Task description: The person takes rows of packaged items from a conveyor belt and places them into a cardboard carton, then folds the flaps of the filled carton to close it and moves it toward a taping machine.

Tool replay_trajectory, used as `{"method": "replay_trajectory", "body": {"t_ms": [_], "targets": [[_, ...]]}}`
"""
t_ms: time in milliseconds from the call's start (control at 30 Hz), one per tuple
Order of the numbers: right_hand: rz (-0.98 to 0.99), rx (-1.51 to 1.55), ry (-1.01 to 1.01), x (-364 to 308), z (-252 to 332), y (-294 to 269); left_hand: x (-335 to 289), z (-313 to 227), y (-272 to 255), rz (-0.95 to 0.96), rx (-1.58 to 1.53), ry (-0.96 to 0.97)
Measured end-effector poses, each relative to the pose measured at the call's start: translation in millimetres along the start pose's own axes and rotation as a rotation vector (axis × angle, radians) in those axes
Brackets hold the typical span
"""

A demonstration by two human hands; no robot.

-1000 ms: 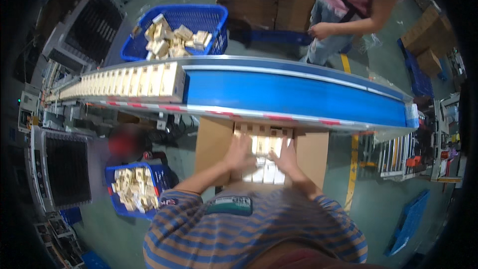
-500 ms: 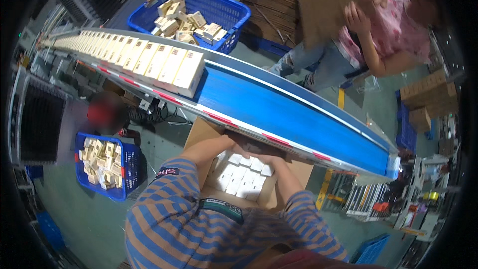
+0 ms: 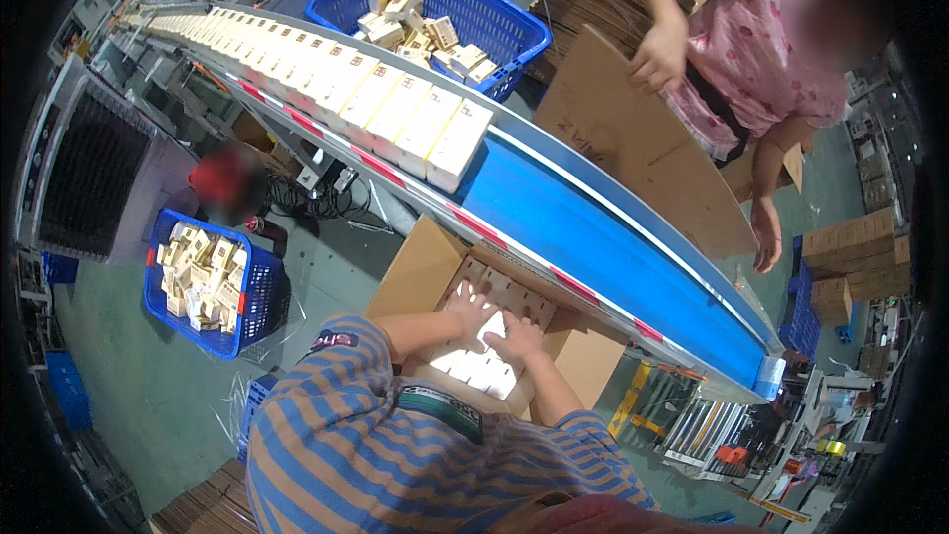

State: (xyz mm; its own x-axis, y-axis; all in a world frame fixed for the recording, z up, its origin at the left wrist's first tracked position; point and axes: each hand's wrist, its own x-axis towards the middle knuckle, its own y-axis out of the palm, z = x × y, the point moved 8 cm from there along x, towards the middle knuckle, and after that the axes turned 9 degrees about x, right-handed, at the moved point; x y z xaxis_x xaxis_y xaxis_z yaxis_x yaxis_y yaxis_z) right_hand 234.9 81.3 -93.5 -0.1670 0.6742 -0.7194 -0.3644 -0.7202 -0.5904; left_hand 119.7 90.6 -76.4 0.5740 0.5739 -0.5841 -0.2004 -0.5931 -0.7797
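Note:
Below me stands an open cardboard carton with its flaps spread outward. Tightly packed small white boxes fill its inside, their upper ends facing up. My left hand lies on them with fingers spread. Just to its right, my right hand rests on the same layer, fingers stretched out and thumb toward the left hand. Neither hand grips anything. Beyond the carton, a row of upright cream-white boxes stands on the blue conveyor belt.
Blue baskets of loose small boxes stand behind the belt and at left. Across the belt, a person in pink is beside a large cardboard sheet. Stacked cartons are at far right; another person's red headwear shows left.
My hands have come back from the carton's far side onto the packed boxes. White boxes now show there too. The belt row sits farther right in view. The other person's cardboard sheet is lower.

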Motion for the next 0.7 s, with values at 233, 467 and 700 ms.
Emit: {"method": "replay_trajectory", "body": {"t_ms": [233, 467, 700], "targets": [[-0.121, 0.350, -0.461, -60.0, 108.8, -148.1, -161.4, 71.3, -204.4, -1.057, -0.420, 0.101], [-1.033, 0.006, -0.715, -20.7, 219.0, -229.4, -161.7, 272.7, -277.1, -1.139, -0.210, -0.572], [-0.722, 0.600, -0.388, -13.6, 177.7, -226.3, -88.4, 299.1, -231.6, -0.643, -1.081, -0.023]]}}
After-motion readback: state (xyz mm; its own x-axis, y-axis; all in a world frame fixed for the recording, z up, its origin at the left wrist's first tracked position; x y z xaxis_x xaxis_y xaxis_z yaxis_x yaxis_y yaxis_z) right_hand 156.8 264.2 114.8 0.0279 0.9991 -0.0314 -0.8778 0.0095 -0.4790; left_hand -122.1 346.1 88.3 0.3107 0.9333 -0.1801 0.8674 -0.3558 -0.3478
